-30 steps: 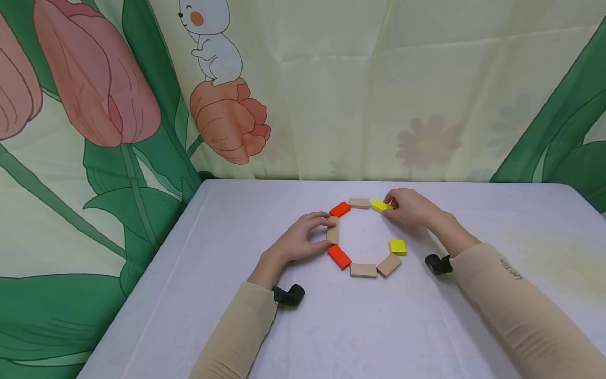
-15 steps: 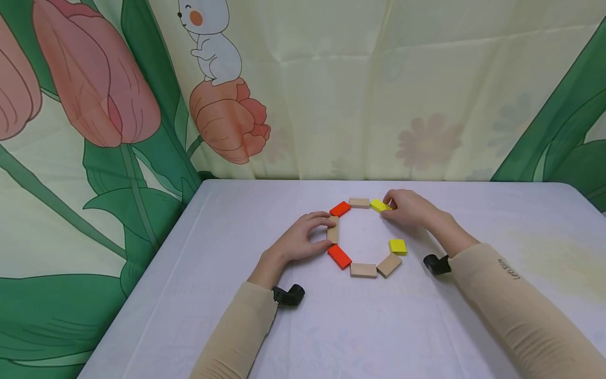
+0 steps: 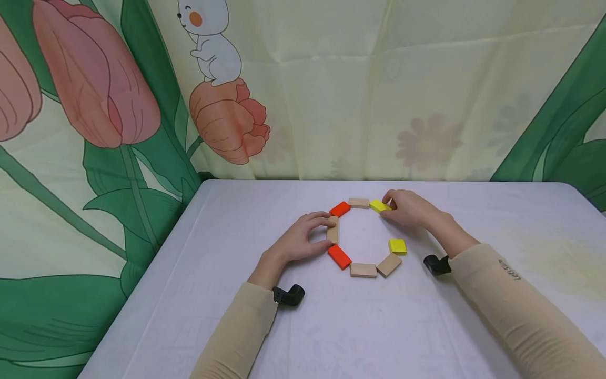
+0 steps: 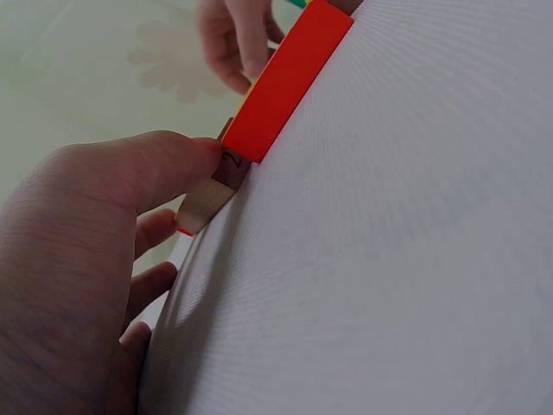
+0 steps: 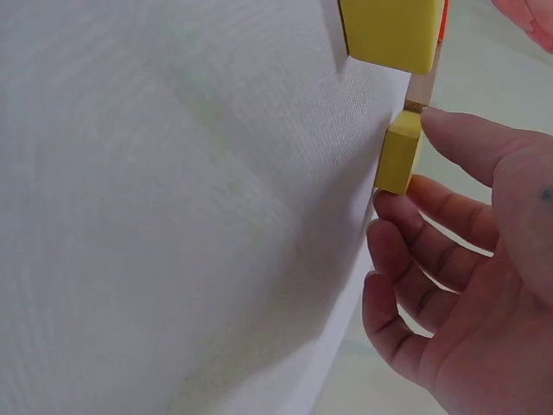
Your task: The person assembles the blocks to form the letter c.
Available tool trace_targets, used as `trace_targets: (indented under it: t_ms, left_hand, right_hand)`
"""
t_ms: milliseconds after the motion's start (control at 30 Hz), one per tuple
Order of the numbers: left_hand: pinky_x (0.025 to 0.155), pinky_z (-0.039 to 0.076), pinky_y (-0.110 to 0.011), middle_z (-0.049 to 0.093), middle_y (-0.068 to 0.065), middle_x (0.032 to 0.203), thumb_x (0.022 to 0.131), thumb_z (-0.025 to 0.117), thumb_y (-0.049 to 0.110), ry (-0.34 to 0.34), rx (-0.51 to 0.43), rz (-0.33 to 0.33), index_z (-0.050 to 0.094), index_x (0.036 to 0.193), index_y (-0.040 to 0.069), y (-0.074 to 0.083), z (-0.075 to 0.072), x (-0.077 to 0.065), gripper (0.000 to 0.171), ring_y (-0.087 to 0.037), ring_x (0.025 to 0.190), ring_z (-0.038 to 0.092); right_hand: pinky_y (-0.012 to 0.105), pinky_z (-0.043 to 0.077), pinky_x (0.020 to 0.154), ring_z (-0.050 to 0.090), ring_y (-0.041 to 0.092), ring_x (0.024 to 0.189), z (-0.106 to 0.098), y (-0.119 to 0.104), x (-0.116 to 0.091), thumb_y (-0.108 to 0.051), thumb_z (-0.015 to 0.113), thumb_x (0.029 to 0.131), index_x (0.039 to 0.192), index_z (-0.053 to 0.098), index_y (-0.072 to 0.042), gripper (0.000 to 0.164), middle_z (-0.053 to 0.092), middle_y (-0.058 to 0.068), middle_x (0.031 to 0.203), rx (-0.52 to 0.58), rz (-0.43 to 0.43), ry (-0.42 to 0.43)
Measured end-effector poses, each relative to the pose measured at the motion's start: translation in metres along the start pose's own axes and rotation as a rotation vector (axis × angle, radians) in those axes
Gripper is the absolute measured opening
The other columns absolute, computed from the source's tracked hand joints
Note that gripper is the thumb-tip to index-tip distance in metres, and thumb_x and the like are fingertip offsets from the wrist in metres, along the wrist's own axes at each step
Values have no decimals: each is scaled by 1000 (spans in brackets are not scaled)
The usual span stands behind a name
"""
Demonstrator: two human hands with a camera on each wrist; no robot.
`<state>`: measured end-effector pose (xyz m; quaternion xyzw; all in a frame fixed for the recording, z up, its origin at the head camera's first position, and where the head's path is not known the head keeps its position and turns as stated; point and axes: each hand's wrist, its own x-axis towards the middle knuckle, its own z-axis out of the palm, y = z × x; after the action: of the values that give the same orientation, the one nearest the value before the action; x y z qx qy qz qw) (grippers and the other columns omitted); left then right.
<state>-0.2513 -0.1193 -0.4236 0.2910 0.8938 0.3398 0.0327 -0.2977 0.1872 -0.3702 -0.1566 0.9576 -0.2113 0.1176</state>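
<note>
Flat rectangular wooden blocks lie in a ring on the table, with a gap at its right side. My left hand [image 3: 299, 238] holds the ends of a plain wooden block [image 3: 333, 235] at the ring's left, thumb at the near end. At the far right of the ring, my right hand [image 3: 413, 208] pinches a yellow block [image 3: 379, 206] between thumb and fingers. In the right wrist view that yellow block [image 5: 398, 157] meets the thumb at one end and fingertips at the other. A red block [image 4: 289, 82] stands beside my left thumb in the left wrist view.
Another yellow block [image 3: 397, 247] sits at the near right of the ring, beside a slanted plain block [image 3: 389, 265]. A plain block [image 3: 363, 270] forms the near side. The white cloth-covered table [image 3: 189, 295] ends at a printed curtain [image 3: 331, 105] behind.
My right hand and its yellow block have shifted very slightly left, toward the plain block at the far side. The left hand stays in place.
</note>
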Motion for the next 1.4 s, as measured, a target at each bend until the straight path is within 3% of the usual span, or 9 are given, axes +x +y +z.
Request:
trace_targets:
  t_ms: [533, 1400]
  left_hand:
    - [115, 33, -41, 48, 2, 150, 92, 69, 30, 1, -6, -1, 66, 135, 19, 1, -1, 0, 44, -17, 142, 36]
    - [115, 33, -42, 47, 3, 150, 92, 70, 29, 11, -21, -2, 66, 133, 20, 2, 0, -1, 42, -17, 142, 36]
  right_hand:
    - [36, 47, 70, 53, 24, 77, -4, -1, -6, -18, 58, 101, 127, 54, 11, 39, 59, 13, 91, 23, -28, -1]
    - [36, 49, 70, 55, 23, 77, -11, 1, -32, -16, 61, 100, 128, 53, 10, 39, 61, 12, 93, 40, -62, 71]
